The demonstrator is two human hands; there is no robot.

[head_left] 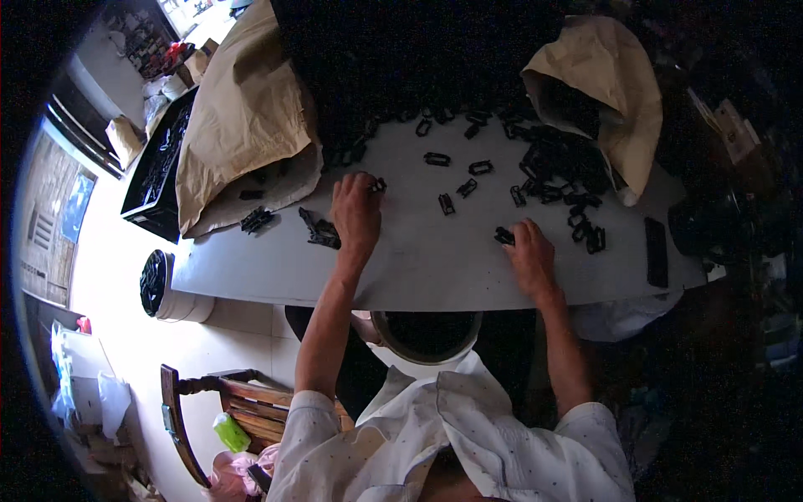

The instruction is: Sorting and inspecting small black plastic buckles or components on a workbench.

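My left hand [355,216] is over the left part of the grey tabletop [410,259], fingers closed on a small black plastic piece that shows at its fingertips. Nearer the right side, my right hand [533,258] pinches another small black plastic piece [504,236]. Between the hands and beyond them lie several loose black rectangular pieces [447,203] with open middles. A dense heap of the same pieces [548,163] spreads at the back right. Beside my left hand are small clusters of black pieces [321,230]. Their exact kind I cannot make out.
A large brown paper sack [242,125] lies open-mouthed at the left, and another paper sack [631,92] at the back right. A dark flat bar [657,251] rests near the right edge. Below are a bucket [188,297], a round tub [427,356] and a wooden chair [251,410].
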